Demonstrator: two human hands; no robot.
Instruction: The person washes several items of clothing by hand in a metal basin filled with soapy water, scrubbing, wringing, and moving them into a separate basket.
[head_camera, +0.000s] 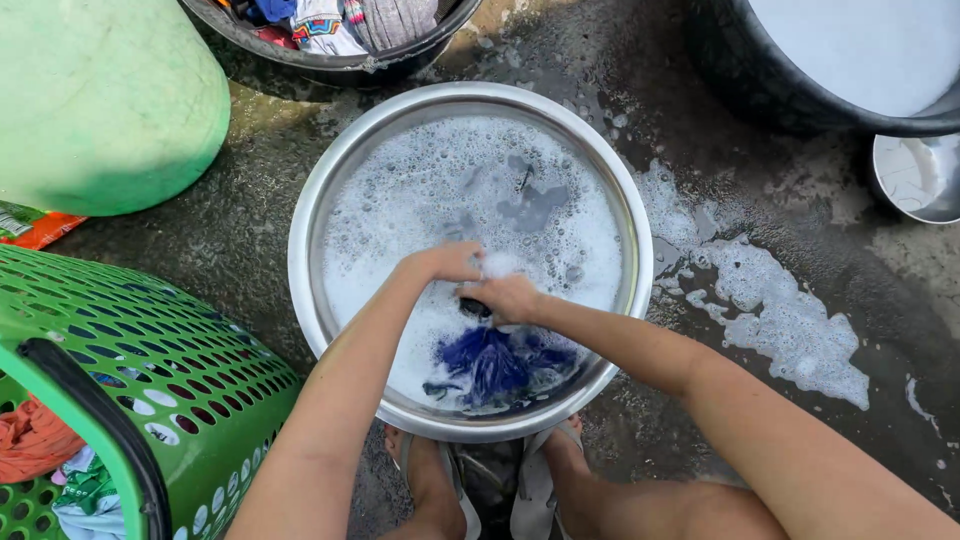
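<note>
In the middle of the frame sits a wide, round, shiny metal basin filled with white soapy foam. Both hands meet just below its centre. The left hand is curled into a loose fist at the foam's surface, and the right hand is clenched just beside it, touching it — between them they grasp a bunched dark blue wet cloth, most of which trails down toward the lower rim of the basin, half sunk in the suds. A darker patch of fabric shows through the foam in the upper part of the basin.

At the lower left stands a green perforated plastic laundry basket with a black handle, holding orange and patterned clothes. A large pale green rounded container fills the upper left corner. At the top edge, a dark tub holds mixed coloured garments; at the upper right, a big black tub holds cloudy water. Spilled foam lies on the wet concrete ground — right of the basin. Two feet in sandals show at the bottom edge.
</note>
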